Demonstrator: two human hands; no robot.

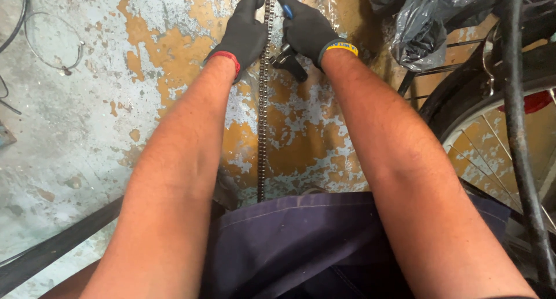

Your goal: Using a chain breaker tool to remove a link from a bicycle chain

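A bicycle chain hangs straight down between my arms, from the top edge to my dark apron. My left hand, in a black glove with a red cuff, lies flat against the chain's left side near the top. My right hand, in a black glove with a yellow and blue cuff, grips a small tool with a blue handle and a black body next to the chain. Both hands reach forward, side by side.
Below is a worn floor with peeling grey and orange paint. A bicycle wheel with tyre and spokes stands at the right, a black plastic bag above it. A wire loop lies at upper left. A dark tyre strip crosses lower left.
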